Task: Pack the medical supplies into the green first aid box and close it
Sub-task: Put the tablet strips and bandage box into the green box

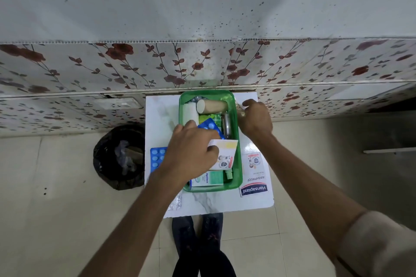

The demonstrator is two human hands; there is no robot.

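The green first aid box (236,141) stands without a lid on a small white table (157,119). Inside lie a tan bandage roll (215,105), a white roll (189,113), a blue blister pack (210,126), a round metal tin (227,126) and a green-and-white Optibex carton (208,179). My left hand (191,153) holds a white-and-yellow carton (225,153) over the box's near half. My right hand (255,119) rests at the box's right rim, closed on a small clear item (240,108) that I cannot identify.
On the table, a Hansaplast plaster pack (254,174) lies right of the box, a blue pill strip (157,157) left of it, and a foil strip (176,202) at the near edge. A black-lined bin (119,157) stands on the floor at the left. A floral wall is behind.
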